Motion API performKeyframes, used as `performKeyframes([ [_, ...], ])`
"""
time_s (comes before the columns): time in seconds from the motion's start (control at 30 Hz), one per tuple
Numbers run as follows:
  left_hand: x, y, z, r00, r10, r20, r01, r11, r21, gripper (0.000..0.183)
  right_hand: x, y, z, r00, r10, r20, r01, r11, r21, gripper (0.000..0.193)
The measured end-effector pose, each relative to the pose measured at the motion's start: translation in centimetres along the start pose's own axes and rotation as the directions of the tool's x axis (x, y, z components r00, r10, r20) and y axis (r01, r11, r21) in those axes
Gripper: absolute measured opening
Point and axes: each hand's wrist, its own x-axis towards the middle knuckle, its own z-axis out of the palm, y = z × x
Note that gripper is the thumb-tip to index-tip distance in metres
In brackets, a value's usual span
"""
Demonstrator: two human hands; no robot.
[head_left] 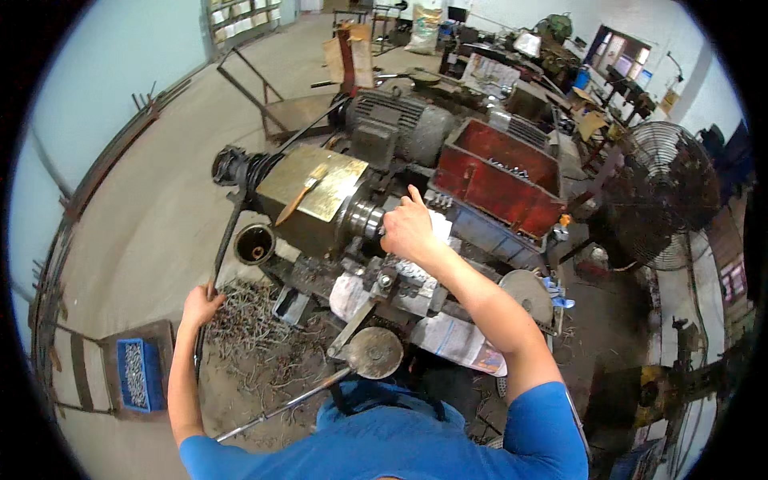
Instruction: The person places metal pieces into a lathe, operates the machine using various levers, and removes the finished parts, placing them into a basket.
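Note:
My left hand [202, 306] is closed round a long dark lever bar [227, 240], which slants up towards the lathe's headstock [308, 188]. At the front of the shiny round spindle [366, 218] is my right hand [408, 228]. Its index finger points up and away while the other fingers curl in beside the spindle; whatever they hold, if anything, is hidden. A wooden-handled brush [301, 196] lies on top of the headstock. Below my right hand sits the tool slide [412, 292], with a crank arm [352, 328] and a round grey plate [375, 353] nearer to me.
A red metal bin [500, 180] with small metal parts stands beyond my right hand, near an electric motor [396, 124]. Metal shavings [256, 336] cover the floor below the machine. A blue crate [138, 374] of small parts is at the left, a large fan [660, 192] at the right.

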Motion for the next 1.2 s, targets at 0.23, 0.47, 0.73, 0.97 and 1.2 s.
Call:
performKeyframes([
  [0.23, -0.4, 1.8, 0.5, 0.999, -0.047, 0.002, 0.045, 0.951, -0.306, 0.021, -3.6, 12.1, -7.1, 0.938, 0.301, -0.172, -0.297, 0.954, 0.045, 0.028],
  [0.47, -0.1, 0.9, 1.3, 0.993, 0.110, 0.052, -0.072, 0.877, -0.475, 0.022, -14.2, 14.5, -8.5, 0.829, 0.431, -0.356, -0.360, 0.899, 0.251, 0.045],
  [0.73, 4.7, -3.3, 1.5, 0.930, 0.124, 0.346, 0.189, 0.645, -0.740, 0.037, -40.6, 11.3, -7.1, 0.523, 0.851, 0.042, -0.750, 0.435, 0.499, 0.043],
  [0.97, 6.5, -0.8, 2.7, 0.940, 0.036, 0.339, 0.245, 0.620, -0.746, 0.032, -65.6, -0.2, 0.5, -0.150, 0.962, 0.230, -0.987, -0.130, -0.098, 0.023],
  [1.2, 4.6, -1.5, 2.2, 0.952, -0.049, 0.303, 0.250, 0.697, -0.672, 0.036, -66.7, -5.2, 5.3, -0.173, 0.689, 0.704, -0.916, 0.150, -0.372, 0.031],
])
